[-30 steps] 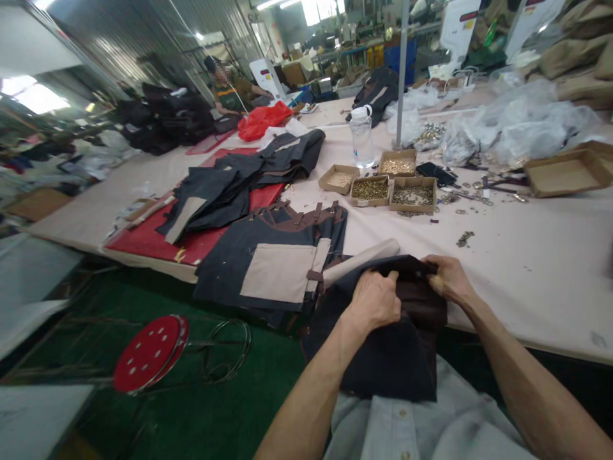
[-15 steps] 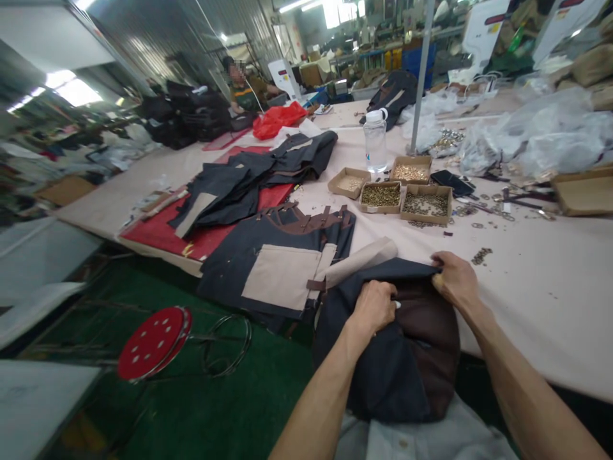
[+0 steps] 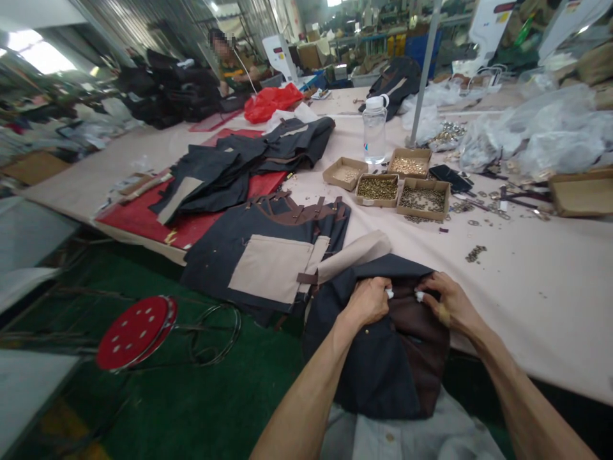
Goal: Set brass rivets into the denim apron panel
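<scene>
My left hand (image 3: pixel 368 300) and my right hand (image 3: pixel 447 303) both grip a dark navy and brown fabric piece (image 3: pixel 387 358) that hangs from the table's front edge into my lap. The two hands sit close together at its top edge, fingers pinched on the cloth. A beige rolled flap (image 3: pixel 354 252) lies just beyond my left hand. To the left lies a stack of dark aprons with a beige pocket (image 3: pixel 268 265) and brown straps.
Several small cardboard trays of metal rivets (image 3: pixel 378 188) and a water bottle (image 3: pixel 374 131) stand mid-table. More dark fabric (image 3: pixel 230 172) rests on a red board (image 3: pixel 143 220). A red stool (image 3: pixel 136 332) is on the green floor. A person (image 3: pixel 232 61) sits far off.
My right hand has slid left along the fabric edge toward my left hand, so both now pinch it close together. The view has tilted slightly.
</scene>
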Motion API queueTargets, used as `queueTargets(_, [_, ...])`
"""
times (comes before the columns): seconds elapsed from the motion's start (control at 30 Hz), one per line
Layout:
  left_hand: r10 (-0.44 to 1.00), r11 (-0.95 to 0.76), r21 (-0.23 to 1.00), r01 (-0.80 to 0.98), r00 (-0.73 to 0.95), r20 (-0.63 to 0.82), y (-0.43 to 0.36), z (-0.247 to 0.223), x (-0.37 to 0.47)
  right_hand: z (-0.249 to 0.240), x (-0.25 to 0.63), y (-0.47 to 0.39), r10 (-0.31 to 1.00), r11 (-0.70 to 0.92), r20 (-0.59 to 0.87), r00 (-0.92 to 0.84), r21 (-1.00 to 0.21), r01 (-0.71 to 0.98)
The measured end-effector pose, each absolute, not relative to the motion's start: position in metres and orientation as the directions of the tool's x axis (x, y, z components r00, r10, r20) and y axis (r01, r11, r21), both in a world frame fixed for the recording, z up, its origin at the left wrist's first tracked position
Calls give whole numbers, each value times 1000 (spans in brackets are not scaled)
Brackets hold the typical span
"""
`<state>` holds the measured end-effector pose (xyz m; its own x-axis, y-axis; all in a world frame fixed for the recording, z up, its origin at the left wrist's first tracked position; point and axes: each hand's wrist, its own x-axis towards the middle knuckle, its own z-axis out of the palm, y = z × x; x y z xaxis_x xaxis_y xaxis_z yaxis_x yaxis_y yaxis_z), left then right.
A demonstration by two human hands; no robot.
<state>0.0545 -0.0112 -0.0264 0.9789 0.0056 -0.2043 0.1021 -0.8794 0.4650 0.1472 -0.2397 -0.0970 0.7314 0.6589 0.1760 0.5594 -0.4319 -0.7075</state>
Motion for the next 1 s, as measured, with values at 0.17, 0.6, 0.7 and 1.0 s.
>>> queueTargets(0.17, [60,-849,506,152,979,-194,-26,-36,61,-105,149,-239,639,-424,175,749,-733,533])
queueTargets(0.6, [302,-836,380,396,910,-285,-50,-32,93,-92,162,-223,545,-608,-21,838,-698,378])
queueTargets(0.7, [327,-821,368,436,889,-322,-50,-29,99,-88,162,-220,522,-644,-33,852,-670,369])
queueTargets(1.0, [336,-834,343,432,891,-305,-49,-42,108,-92,169,-214,493,-695,-147,858,-660,286])
